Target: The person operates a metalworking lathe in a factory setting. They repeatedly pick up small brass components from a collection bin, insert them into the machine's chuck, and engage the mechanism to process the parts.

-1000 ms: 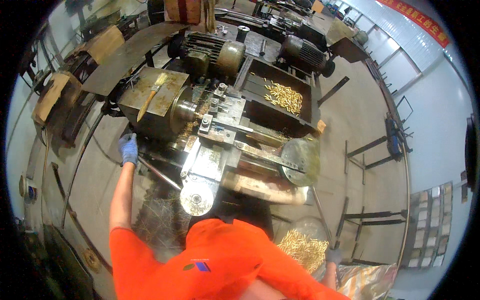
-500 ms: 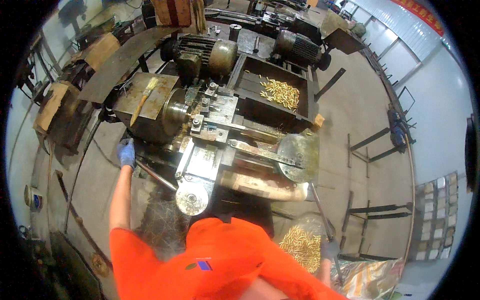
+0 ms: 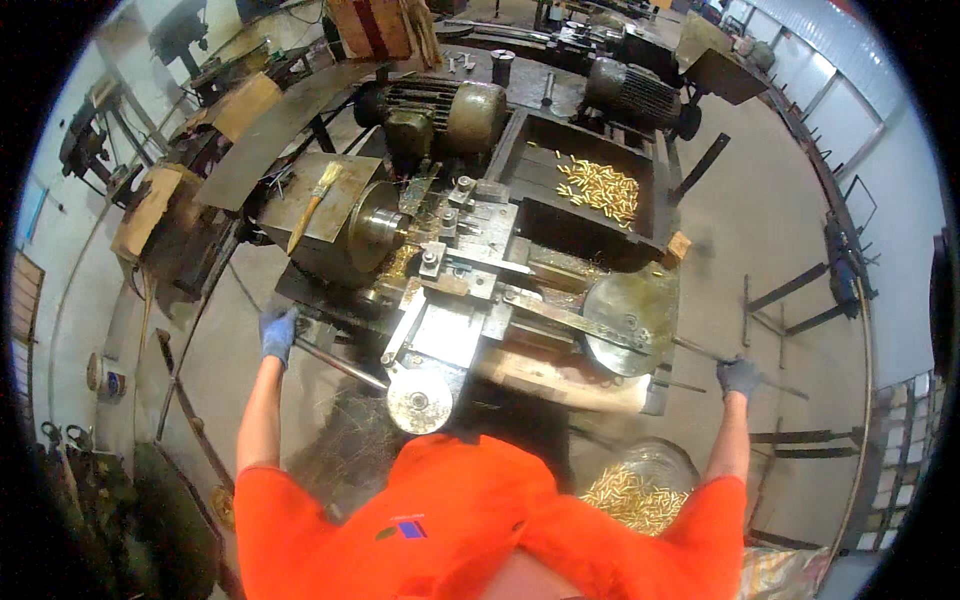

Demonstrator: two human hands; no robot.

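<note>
My left hand (image 3: 278,334), in a blue glove, is closed at the outer end of a metal lever (image 3: 340,366). That lever runs to a round metal hub (image 3: 419,401) at the front of a small lathe. On the right, my right hand (image 3: 740,376), in a dark grey glove, grips a thin rod lever (image 3: 700,349) that extends from a large round disc (image 3: 630,325). Between the hands lies the tool slide (image 3: 470,265) with its clamped blocks. The chuck (image 3: 375,228) sits at its left, with brass-coloured shavings beneath.
A dark metal tray (image 3: 545,215) behind the slide holds small brass pieces (image 3: 600,188). Below my right arm, a round pan (image 3: 670,458) contains many more. A brush (image 3: 316,205) lies on the headstock cover. Electric motors (image 3: 475,115) stand at the back.
My right hand has moved up and away from beside the pan, and the right lever has swung from pointing toward me to pointing right. The left hand stays at its lever. The view has shifted slightly.
</note>
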